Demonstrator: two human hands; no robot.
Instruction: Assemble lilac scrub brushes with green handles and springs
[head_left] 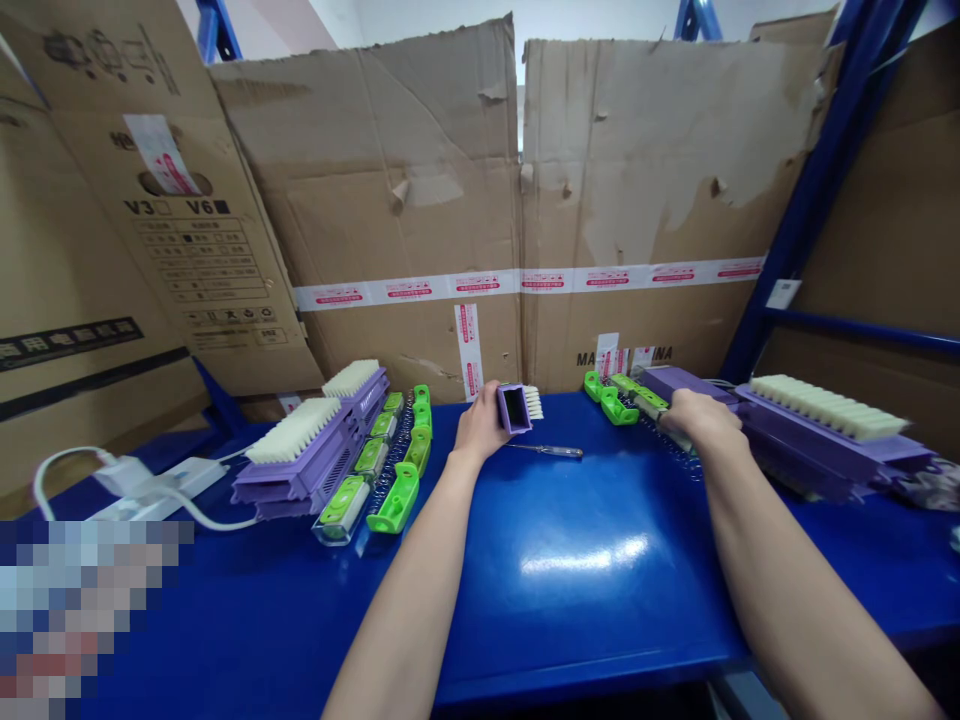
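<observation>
My left hand (482,420) is closed around a purple brush housing (510,408). Its hollow end faces me and its cream bristles (533,402) point right. Just below lies a screwdriver (559,452) with a clear handle, flat on the blue table (585,600). Over on the right, my right hand (705,418) is closed with its fingers curled down at a row of green-and-clear pieces (640,393). Whatever those fingers grip is hidden. Bright green end caps (619,406) lie to the left of that row.
Purple brush units (300,450) stand at left beside green-and-clear pieces (371,457), springs (395,450) and green caps (397,500). More purple units (814,440) stand at right. A power strip (161,490) with a white plug sits far left. Cardboard (390,220) walls the back.
</observation>
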